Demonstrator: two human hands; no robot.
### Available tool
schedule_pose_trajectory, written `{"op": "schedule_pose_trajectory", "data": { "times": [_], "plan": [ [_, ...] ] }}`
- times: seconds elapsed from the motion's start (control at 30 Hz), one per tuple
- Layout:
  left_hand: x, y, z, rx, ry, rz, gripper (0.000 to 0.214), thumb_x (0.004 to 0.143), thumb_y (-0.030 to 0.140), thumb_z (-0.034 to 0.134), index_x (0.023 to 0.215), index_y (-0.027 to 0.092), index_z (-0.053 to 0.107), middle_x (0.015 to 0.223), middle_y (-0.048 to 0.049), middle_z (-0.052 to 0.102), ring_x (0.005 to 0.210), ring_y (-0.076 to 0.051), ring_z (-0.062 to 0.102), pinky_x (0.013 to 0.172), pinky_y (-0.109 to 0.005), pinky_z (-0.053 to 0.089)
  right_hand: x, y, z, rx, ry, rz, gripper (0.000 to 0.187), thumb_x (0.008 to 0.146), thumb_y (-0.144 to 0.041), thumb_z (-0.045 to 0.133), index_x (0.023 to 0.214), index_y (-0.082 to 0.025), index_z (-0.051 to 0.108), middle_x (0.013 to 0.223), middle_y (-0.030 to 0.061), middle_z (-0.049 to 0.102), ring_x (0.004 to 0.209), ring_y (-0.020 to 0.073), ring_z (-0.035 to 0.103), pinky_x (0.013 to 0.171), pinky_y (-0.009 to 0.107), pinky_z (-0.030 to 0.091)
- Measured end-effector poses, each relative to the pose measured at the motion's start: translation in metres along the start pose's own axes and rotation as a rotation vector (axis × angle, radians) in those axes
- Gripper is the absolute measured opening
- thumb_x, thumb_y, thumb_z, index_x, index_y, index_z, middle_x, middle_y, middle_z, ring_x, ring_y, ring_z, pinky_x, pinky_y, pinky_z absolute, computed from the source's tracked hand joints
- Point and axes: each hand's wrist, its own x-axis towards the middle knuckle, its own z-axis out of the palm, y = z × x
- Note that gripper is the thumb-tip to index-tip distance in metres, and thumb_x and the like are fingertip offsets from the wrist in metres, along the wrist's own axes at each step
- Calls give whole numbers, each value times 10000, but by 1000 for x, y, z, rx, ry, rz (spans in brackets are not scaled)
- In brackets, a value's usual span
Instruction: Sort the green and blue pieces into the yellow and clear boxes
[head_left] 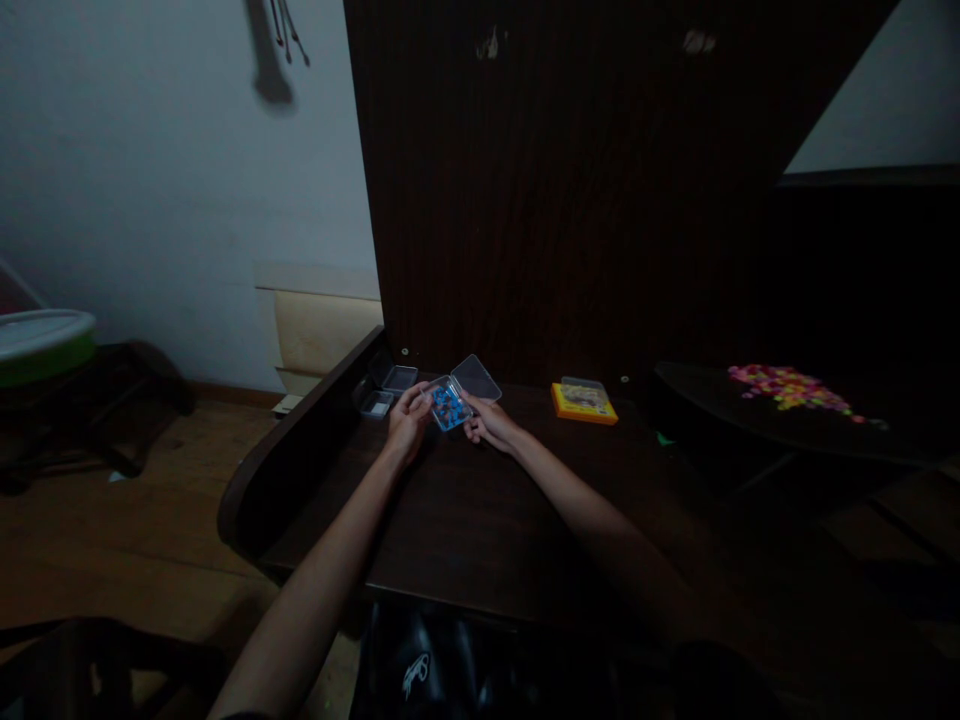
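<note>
Between my two hands is a small clear plastic box [450, 404] with blue pieces inside, raised over the dark wooden desk [465, 530]. Its transparent lid [477, 378] is swung back on the far side. My left hand [409, 420] grips the box's left edge, fingers bent around it. On the opposite edge, my right hand [491, 420] pinches the box between thumb and fingers. Just left of my left hand stands another clear box [376, 404], lid up, with something whitish in it. What the blue pieces are is too small to tell.
A yellow box [585, 403] with a clear case on top lies to the right on the desk. Farther right, many small bright beads or pieces [795, 388] are spread on a dark surface. A raised side panel [300, 440] bounds the desk on the left.
</note>
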Motion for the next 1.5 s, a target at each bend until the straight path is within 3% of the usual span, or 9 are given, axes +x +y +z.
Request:
{"op": "schedule_pose_trajectory", "data": {
  "times": [0.23,0.37,0.5,0.67,0.83,1.17,1.4,1.5],
  "plan": [
    [8,-10,-6,204,85,123,521,753,422,703,1181,160,563,1115,-120,695,1056,-245,663,937,-384,516,6,1,1,54,91,-25,206,893,-344,614,846,-143,620,594,-3,628,391,78,522,309,152,376],
    [8,-11,-8,446,144,206,328,848,259,547,1157,151,557,1158,-138,672,1105,-229,638,1001,-401,474,11,-1,-5,64,177,-58,179,896,-304,619,841,-136,642,653,21,665,425,78,559,354,158,430],
    [2,-11,-8,650,122,185,432,738,116,597,1164,177,558,1249,-132,630,1196,-254,581,1073,-433,407,16,1,-10,73,249,-87,167,892,-279,627,802,-138,634,647,16,665,420,74,563,367,160,452],
    [-2,-14,-7,856,57,137,671,616,165,738,1251,145,522,1376,-192,525,1322,-338,453,1137,-465,301,26,11,-11,78,325,-131,180,851,-286,675,766,-139,614,598,1,644,396,79,561,359,166,452],
    [-1,-21,-8,894,32,110,657,608,230,764,1221,152,539,1402,-205,498,1380,-368,369,1152,-489,241,38,20,-12,67,381,-203,247,779,-350,738,747,-149,597,586,-15,633,392,77,562,352,160,445],
    [-3,-18,-4,998,-46,168,406,678,208,712,1068,176,603,1263,-185,608,1342,-363,427,1142,-502,252,55,29,-11,14,440,-348,364,655,-448,784,746,-173,564,503,-64,567,377,89,551,328,166,417],
    [-2,-18,-4,1049,-57,184,418,704,200,697,1106,166,589,1248,-183,614,1317,-356,459,1133,-503,291,59,35,-10,-42,414,-413,454,592,-536,778,764,-177,560,560,-46,599,386,90,550,333,183,421],
    [-4,-17,-2,1193,-95,169,449,777,233,634,1209,163,532,1304,-167,587,1340,-320,442,1129,-485,322,59,36,-11,-77,392,-433,478,576,-566,768,772,-180,564,553,-44,597,379,92,537,335,192,420]
  ]
}}
